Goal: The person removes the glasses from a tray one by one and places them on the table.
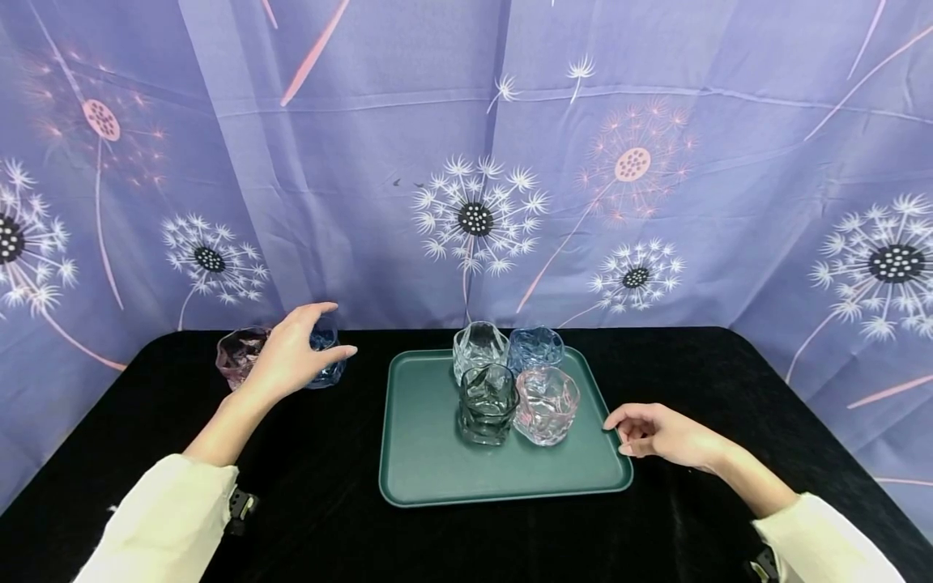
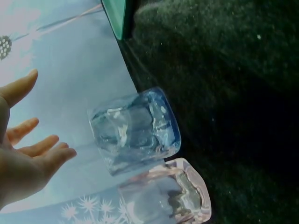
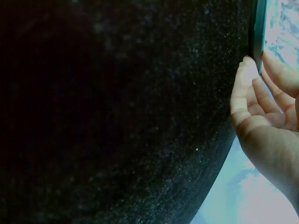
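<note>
My left hand (image 1: 291, 352) hovers above a blue glass tumbler (image 1: 330, 374) at the left of the table, thumb and fingers spread apart. A gap shows between this hand and the blue glass (image 2: 140, 128) in the left wrist view. Right beside it stands a pinkish-purple glass (image 1: 236, 355), partly covered by the hand in the head view. My right hand (image 1: 666, 437) pinches the right rim of a green tray (image 1: 423, 453), with fingers on both sides of the edge (image 3: 258, 37) in the right wrist view.
Grouped on the tray are a colourless glass (image 1: 477, 346), a blue glass (image 1: 537, 348), a dark grey glass (image 1: 488, 409) and a pale pink glass (image 1: 547, 413). Black cloth (image 1: 321, 518) covers the table. Behind its far edge hangs a purple dandelion-print curtain (image 1: 364, 202).
</note>
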`<state>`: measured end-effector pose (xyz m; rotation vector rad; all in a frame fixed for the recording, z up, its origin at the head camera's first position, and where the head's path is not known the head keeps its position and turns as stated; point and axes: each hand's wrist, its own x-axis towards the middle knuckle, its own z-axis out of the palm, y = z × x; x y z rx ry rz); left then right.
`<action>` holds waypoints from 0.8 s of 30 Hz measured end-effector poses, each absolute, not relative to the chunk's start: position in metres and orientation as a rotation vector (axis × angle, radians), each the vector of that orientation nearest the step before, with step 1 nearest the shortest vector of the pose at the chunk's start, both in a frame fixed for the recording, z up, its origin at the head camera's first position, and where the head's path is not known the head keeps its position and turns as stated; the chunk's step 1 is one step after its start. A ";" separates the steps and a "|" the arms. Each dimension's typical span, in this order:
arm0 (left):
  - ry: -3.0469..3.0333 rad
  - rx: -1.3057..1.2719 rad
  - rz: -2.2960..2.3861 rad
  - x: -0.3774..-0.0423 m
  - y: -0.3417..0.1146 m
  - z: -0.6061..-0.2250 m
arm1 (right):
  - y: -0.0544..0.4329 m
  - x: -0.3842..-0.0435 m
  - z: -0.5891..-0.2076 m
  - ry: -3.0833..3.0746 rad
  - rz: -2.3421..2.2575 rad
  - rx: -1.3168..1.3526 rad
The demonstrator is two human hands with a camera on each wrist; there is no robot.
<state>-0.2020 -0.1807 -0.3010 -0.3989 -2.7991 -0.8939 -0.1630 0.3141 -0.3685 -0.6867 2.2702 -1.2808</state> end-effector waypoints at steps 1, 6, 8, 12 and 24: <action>-2.797 -0.414 -0.896 -0.203 -0.179 -0.302 | 0.314 -0.163 -0.368 2.271 -1.280 -0.688; -2.798 -0.498 -0.902 -0.206 -0.168 -0.307 | 0.314 -0.163 -0.368 2.277 -1.277 -0.694; -2.803 -0.532 -0.892 -0.208 -0.163 -0.310 | 0.314 -0.163 -0.368 2.277 -1.279 -0.694; -2.819 -0.580 -0.870 -0.211 -0.152 -0.315 | 0.313 -0.163 -0.368 2.267 -1.292 -0.693; -2.865 -0.636 -0.897 -0.217 -0.121 -0.321 | 0.313 -0.162 -0.369 2.262 -1.299 -0.696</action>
